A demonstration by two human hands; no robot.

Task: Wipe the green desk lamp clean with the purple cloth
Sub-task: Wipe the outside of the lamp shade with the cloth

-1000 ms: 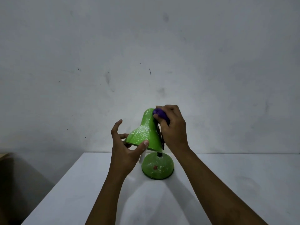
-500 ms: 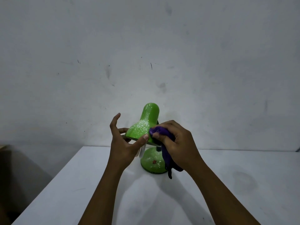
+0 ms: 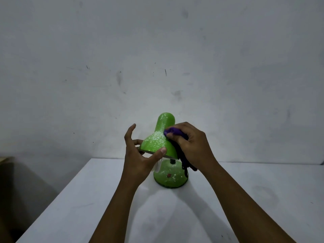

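A green desk lamp (image 3: 158, 137) stands on a white table (image 3: 87, 199), its cone shade speckled with white dust and its round base (image 3: 171, 178) dusty too. My left hand (image 3: 140, 158) grips the shade's lower rim, thumb on the front, index finger raised. My right hand (image 3: 191, 146) is shut on a bunched purple cloth (image 3: 172, 131) pressed against the right side of the shade at mid height. A loose end of the cloth hangs down beside the lamp's stem. The stem is mostly hidden.
A grey scuffed wall (image 3: 157, 58) rises directly behind the table's far edge. The table's left edge runs diagonally toward me, with dark floor beyond it. A brownish object (image 3: 5, 159) shows at the far left edge.
My right hand with the cloth went from the shade's top down to its lower rim, then back up to mid height. My left hand kept its hold on the rim.
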